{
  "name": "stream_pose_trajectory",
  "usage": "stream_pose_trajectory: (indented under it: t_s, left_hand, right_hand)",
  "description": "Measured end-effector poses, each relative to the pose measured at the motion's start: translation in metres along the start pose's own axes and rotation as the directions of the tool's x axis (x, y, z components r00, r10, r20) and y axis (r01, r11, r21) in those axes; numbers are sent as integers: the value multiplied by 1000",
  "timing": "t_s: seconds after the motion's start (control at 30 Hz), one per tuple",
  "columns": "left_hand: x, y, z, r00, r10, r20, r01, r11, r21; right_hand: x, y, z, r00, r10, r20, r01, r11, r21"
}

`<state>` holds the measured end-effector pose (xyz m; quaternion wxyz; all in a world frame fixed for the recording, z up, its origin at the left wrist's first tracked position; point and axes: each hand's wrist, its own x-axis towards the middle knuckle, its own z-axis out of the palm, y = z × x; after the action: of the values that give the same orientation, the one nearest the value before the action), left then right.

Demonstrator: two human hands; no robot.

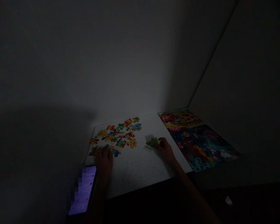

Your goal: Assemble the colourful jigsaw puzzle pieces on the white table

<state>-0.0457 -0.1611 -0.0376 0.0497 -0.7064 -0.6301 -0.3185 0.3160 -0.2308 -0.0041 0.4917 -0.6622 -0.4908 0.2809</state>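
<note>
My right hand pinches a green puzzle piece above the white tabletop. Just below that piece, a pale blue and cream puzzle piece lies on the table. My left hand rests at the near left edge of a loose spread of jigsaw pieces, its fingers stretched over them. Beside its fingertips is a piece with dark blue and cream. Dim light hides the finer detail of the fingers and the pictures on the pieces.
On the right side of the table lies a colourful picture sheet with a red barn in its far corner. A lit phone is at the lower left, beside my left forearm. White walls stand behind and to the right.
</note>
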Motion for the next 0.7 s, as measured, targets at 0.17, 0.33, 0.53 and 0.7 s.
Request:
stream_pose_trajectory:
  t_s: [0.17, 0.33, 0.53, 0.7]
  left_hand:
    - [-8, 4, 6, 978, 185, 94, -177, 980, -92]
    - [-18, 16, 2, 949, 264, 174, -245, 962, -123]
    - [-32, 28, -10, 920, 316, 231, -250, 929, -274]
    - [-31, 35, -16, 937, 272, 220, -197, 930, -311]
  right_hand:
    - [-1, -7, 0, 1000, 5, 20, -6, 999, 42]
    - [-1, -8, 1, 999, 5, 36, -8, 996, 85]
    - [0, -6, 1, 1000, -14, 25, 13, 1000, 28]
    - [1, -4, 0, 999, -13, 37, 12, 1000, 13]
